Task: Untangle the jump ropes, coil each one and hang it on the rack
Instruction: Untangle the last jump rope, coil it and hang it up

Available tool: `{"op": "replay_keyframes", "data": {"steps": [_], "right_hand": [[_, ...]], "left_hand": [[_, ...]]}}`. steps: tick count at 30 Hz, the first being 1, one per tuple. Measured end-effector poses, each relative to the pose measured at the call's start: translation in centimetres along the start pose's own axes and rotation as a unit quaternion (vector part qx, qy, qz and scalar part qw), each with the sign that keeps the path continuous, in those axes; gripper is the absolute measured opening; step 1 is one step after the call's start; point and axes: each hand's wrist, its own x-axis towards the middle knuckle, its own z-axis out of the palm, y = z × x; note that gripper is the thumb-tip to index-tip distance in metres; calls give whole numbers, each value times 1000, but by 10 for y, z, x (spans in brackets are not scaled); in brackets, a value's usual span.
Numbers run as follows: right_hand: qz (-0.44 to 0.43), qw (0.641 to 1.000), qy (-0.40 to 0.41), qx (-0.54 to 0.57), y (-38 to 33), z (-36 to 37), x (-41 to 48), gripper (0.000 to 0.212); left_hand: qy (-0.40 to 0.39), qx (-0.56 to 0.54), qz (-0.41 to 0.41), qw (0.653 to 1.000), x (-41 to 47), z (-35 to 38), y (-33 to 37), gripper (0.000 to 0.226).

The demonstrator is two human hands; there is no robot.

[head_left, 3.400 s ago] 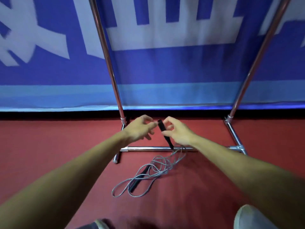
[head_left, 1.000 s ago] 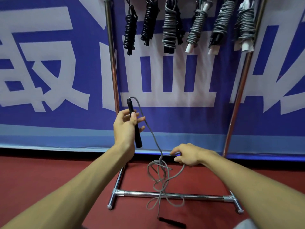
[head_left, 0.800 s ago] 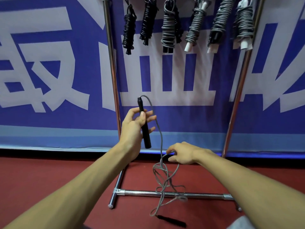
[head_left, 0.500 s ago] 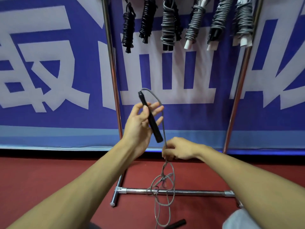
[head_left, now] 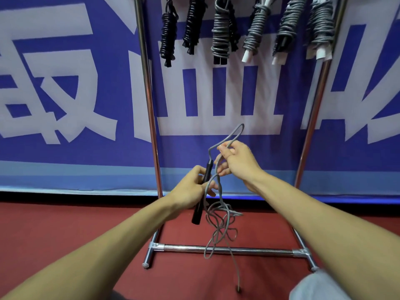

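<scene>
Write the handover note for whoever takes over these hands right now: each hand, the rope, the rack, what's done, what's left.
Left hand: grips the black handle of the grey rope.
Right hand: pinches a raised loop of that rope's cord just above the handle.
Rope: a tangle hangs below the hands, in front of the rack. One strand trails down to the red floor. The other handle is not in view.
Done: six coiled ropes hang along the top of the rack.
Left: clear the tangle, coil this rope, hang it up.

Even light, soft wide-angle edges
</scene>
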Motion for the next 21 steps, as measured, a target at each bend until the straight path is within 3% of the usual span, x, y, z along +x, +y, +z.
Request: {"op": "replay_keyframes", "data": {"steps": [3,9,13,16,18,21], "right_hand": [[22,999,23,36,-4,-6,-2,12],[20,997,-15,67,-13,-7,-9,16],[28,997,-15,-76,-11,-13,-12,32],[76,979,-109,-156,-13,-18,-19,41],[86,964,-177,-180,-15,-19,-22,25],[103,961,-187,-176,-9,-26,-19,5]], "left_hand": [[-7,-36,0,999,2,6,-1,9],[42,-45,0,998,8,16,-5,18],[118,11,13,993,14,12,-4,20],[154,75,25,985,15,7,-3,20],[154,100,31,982,13,2,-3,20],[142,100,13,985,10,-6,-4,24]]}}
